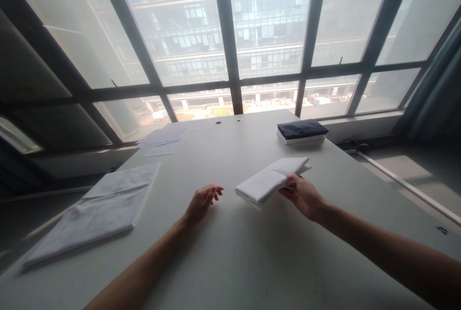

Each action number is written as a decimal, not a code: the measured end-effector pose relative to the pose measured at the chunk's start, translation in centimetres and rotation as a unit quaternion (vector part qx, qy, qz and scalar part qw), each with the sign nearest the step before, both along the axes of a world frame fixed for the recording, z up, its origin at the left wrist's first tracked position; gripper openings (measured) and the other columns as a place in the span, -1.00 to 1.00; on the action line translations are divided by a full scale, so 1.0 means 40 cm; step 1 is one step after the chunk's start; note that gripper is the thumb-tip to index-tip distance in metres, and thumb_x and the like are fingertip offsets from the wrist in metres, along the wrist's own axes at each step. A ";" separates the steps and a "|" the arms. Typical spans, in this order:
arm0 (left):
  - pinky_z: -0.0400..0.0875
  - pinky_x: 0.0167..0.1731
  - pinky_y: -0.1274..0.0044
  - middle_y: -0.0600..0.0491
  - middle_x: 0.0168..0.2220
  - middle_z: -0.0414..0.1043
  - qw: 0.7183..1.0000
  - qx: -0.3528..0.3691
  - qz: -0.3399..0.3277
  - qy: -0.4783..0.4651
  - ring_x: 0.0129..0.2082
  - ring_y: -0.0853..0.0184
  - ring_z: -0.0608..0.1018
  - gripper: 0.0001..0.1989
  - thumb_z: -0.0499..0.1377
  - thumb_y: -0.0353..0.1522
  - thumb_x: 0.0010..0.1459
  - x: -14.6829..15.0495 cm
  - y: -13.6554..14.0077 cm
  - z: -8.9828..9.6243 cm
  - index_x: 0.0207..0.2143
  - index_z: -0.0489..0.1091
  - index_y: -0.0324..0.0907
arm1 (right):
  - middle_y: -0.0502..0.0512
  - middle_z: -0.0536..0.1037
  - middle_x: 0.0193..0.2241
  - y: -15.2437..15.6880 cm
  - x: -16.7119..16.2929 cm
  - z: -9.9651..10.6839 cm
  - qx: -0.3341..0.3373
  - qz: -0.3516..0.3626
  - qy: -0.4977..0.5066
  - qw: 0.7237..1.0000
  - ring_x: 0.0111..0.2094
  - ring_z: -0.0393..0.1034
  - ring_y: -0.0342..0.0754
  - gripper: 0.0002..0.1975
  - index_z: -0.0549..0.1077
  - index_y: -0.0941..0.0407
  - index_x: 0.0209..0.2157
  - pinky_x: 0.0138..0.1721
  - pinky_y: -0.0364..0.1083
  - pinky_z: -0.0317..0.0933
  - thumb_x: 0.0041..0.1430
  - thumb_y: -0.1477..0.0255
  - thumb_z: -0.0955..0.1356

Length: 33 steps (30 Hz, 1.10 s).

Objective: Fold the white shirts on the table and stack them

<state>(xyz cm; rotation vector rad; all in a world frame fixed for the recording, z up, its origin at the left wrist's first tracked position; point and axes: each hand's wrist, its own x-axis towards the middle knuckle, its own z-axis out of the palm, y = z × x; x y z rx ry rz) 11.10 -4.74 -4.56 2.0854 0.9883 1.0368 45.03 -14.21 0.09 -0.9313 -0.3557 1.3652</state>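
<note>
My right hand (300, 196) grips the right edge of a folded white cloth garment (268, 178), thumb on top and fingers underneath. The small bundle is tilted and seems held just above the white table (230, 262). To its left, my left hand (204, 202) is apart from it and empty, with the fingers loosely curled. Behind my right hand, a folded dark navy garment (302, 129) lies on top of folded white cloth (301, 140).
On the left side of the table lie larger, flatly folded white garments (104, 204). Beyond them are several thin white sheets (163, 142), perhaps paper. Round holes pierce the far tabletop. Tall windows (266, 22) stand behind the table, and a dark curtain (427, 89) hangs at right.
</note>
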 end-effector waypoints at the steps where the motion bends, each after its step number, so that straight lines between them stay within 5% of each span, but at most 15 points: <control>1: 0.39 -0.53 0.58 -0.07 -0.35 0.56 1.000 -0.007 -0.001 0.003 -0.43 0.31 0.54 -0.39 -0.03 0.05 0.42 -0.002 0.005 -0.010 -0.19 0.59 -0.24 | 0.01 0.63 -0.39 0.005 0.033 0.015 0.012 -0.018 -0.004 1.000 -0.40 0.54 -0.09 -0.80 0.45 0.09 -0.25 -0.36 -0.12 0.54 0.08 0.57 0.44; 6: 0.42 -0.46 0.56 -0.06 -0.38 0.56 0.999 -0.020 -0.004 0.039 -0.43 0.31 0.54 -0.34 -0.05 0.09 0.40 0.005 0.006 -0.005 -0.22 0.60 -0.25 | 0.06 0.64 -0.29 0.078 0.227 0.106 0.104 -0.126 -0.027 0.986 -0.31 0.55 -0.07 -0.76 0.48 0.09 -0.22 -0.35 -0.15 0.55 0.05 0.58 0.45; 9: 0.44 -0.41 0.53 -0.06 -0.39 0.57 0.998 -0.019 -0.005 0.053 -0.42 0.29 0.55 -0.33 -0.06 0.10 0.40 0.009 -0.001 0.008 -0.25 0.59 -0.25 | 0.09 0.60 -0.34 0.194 0.347 0.159 0.125 -0.186 -0.057 0.973 -0.35 0.53 -0.05 -0.79 0.49 0.06 -0.23 -0.44 -0.14 0.51 0.08 0.57 0.42; 13: 0.46 -0.37 0.51 -0.04 -0.42 0.56 0.997 -0.031 0.012 0.065 -0.41 0.27 0.56 -0.32 -0.07 0.11 0.40 0.006 -0.008 0.011 -0.26 0.59 -0.23 | 0.13 0.60 -0.30 0.382 0.468 0.186 0.149 -0.196 -0.091 0.965 -0.25 0.54 -0.02 -0.85 0.48 0.06 -0.21 -0.29 -0.04 0.53 0.15 0.52 0.39; 21: 0.46 -0.28 0.48 -0.01 -0.44 0.53 0.996 -0.014 -0.001 0.089 -0.41 0.27 0.55 -0.35 -0.08 0.08 0.42 0.004 -0.011 0.019 -0.28 0.59 -0.20 | 0.15 0.54 -0.36 0.595 0.528 0.119 0.105 -0.200 -0.181 0.957 -0.27 0.49 -0.06 -0.82 0.47 0.17 -0.22 -0.26 -0.02 0.44 0.29 0.52 0.23; 33: 0.43 -0.22 0.49 0.01 -0.36 0.54 0.991 -0.027 -0.030 0.126 -0.32 0.27 0.56 -0.48 -0.09 -0.08 0.47 -0.005 -0.011 0.004 -0.18 0.57 -0.17 | 0.13 0.50 -0.42 0.646 0.544 0.020 0.072 -0.153 -0.309 0.936 -0.26 0.51 0.07 -0.86 0.49 0.04 -0.29 -0.25 0.12 0.46 0.28 0.40 0.29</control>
